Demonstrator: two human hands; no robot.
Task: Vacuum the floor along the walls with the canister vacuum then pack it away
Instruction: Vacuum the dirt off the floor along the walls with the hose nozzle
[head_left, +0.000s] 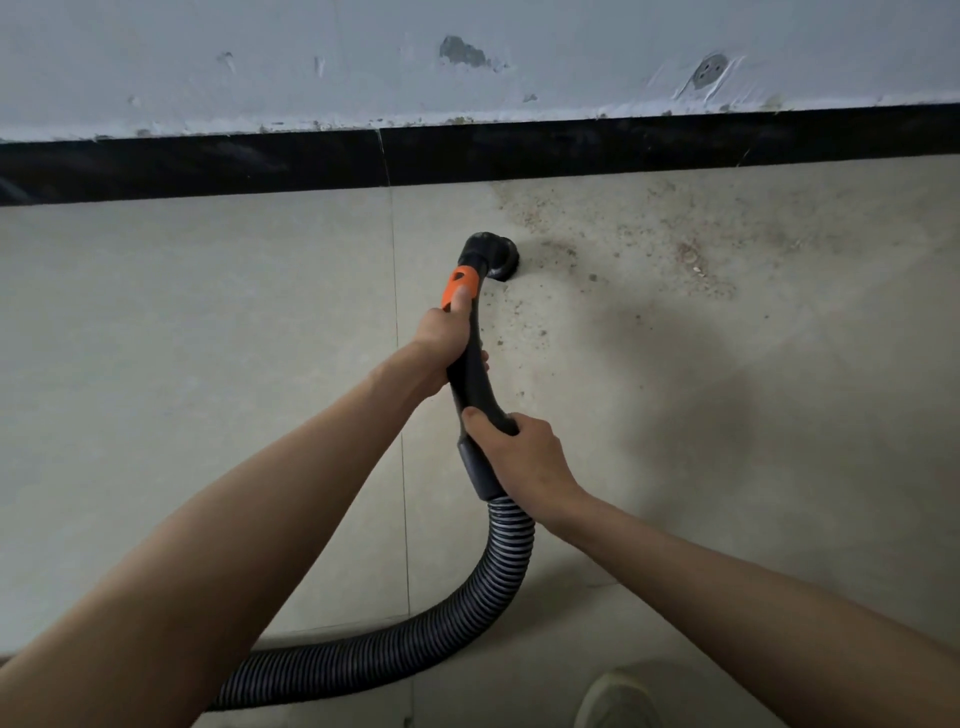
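Vacuum handle (470, 374) gripped between left hand (441, 345), right hand (524, 457), nozzle (493, 257) ahead

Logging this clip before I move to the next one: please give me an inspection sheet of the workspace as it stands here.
Surface: pale tiled floor, with gritty brownish dirt spread right of the nozzle, up to the wall.
Job's things: black curved vacuum wand with orange collar; round black brush nozzle down on the floor; ribbed grey-black hose trailing to the lower left. Canister not in view.
Clutter: nothing seen.
Grippers: left hand grips the wand below the collar; right hand grips its lower end.
Cables: nothing seen.
Surroundings: black skirting board, scuffed pale wall, pale shoe.
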